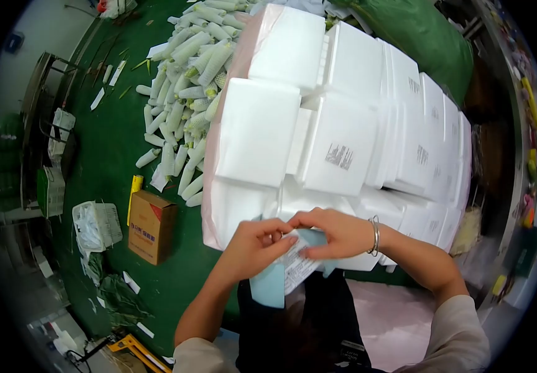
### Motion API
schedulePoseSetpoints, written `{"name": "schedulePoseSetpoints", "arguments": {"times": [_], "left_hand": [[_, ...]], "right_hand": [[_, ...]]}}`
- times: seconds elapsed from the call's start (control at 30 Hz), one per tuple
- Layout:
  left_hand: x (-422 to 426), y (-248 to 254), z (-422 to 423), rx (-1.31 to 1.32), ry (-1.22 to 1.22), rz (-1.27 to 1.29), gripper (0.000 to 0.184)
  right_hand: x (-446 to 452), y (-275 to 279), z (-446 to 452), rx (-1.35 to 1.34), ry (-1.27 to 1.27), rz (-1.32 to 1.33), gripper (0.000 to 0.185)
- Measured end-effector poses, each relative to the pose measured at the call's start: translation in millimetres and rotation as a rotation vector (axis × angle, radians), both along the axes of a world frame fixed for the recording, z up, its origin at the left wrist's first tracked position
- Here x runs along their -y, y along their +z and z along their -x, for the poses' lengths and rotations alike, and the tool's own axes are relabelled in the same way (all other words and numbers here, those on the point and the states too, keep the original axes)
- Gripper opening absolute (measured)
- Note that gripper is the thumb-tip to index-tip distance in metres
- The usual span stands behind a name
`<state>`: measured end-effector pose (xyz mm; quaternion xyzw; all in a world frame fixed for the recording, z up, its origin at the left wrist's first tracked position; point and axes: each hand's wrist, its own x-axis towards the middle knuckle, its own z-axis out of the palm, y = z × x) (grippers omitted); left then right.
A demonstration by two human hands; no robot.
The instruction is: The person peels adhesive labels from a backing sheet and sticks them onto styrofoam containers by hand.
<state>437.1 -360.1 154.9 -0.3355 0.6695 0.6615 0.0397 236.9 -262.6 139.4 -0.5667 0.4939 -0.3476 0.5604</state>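
Both hands meet low in the middle of the head view, in front of the stacked white foam boxes (337, 146). My left hand (259, 248) is closed, its thumb and fingers pinching the upper left part of a printed white label sheet (299, 267) with light blue backing (268, 287). My right hand (337, 233), with silver bangles at its wrist, is also closed on the sheet; its thumb lies over the printed side. The fingertips of the two hands nearly touch at the sheet's top edge. Some of the blue backing hangs down below my left hand.
Many net-wrapped vegetables (187, 93) lie piled on the green floor (106, 168) left of the boxes. A cardboard box (150, 227) and a white basket (97, 224) stand at the left. Pink sheeting (393, 317) lies at the lower right, a green bundle (417, 37) behind.
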Motion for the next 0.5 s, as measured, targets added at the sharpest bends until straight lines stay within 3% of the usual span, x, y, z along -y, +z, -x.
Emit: {"name": "schedulePoseSetpoints", "arguments": {"times": [0.03, 0.07, 0.13, 0.23, 0.3, 0.33, 0.47, 0.5], "left_hand": [[2, -1, -2, 0.011, -0.013, -0.004, 0.021], [5, -4, -6, -0.092, 0.066, -0.084, 0.022], [12, -4, -13, -0.236, 0.168, -0.198, 0.022], [32, -15, -34, -0.106, 0.174, -0.148, 0.018], [45, -20, -48, -0.103, 0.225, -0.138, 0.016], [54, -24, -58, -0.144, 0.172, -0.114, 0.021], [81, -41, -92, -0.187, 0.165, -0.088, 0.038], [87, -41, -98, -0.196, 0.156, -0.093, 0.038]], "right_hand": [[6, 7, -2, -0.024, 0.077, -0.233, 0.039], [3, 1, -11, 0.012, -0.106, -0.135, 0.033], [7, 2, -21, 0.029, -0.169, -0.159, 0.032], [20, 6, -39, 0.017, -0.263, -0.237, 0.027], [27, 3, -52, 0.261, -0.397, -0.341, 0.022], [32, 2, -61, 0.252, -0.409, -0.348, 0.022], [54, 4, -103, -0.064, -0.498, -0.289, 0.02], [61, 11, -119, -0.722, -0.58, 0.038, 0.024]]}}
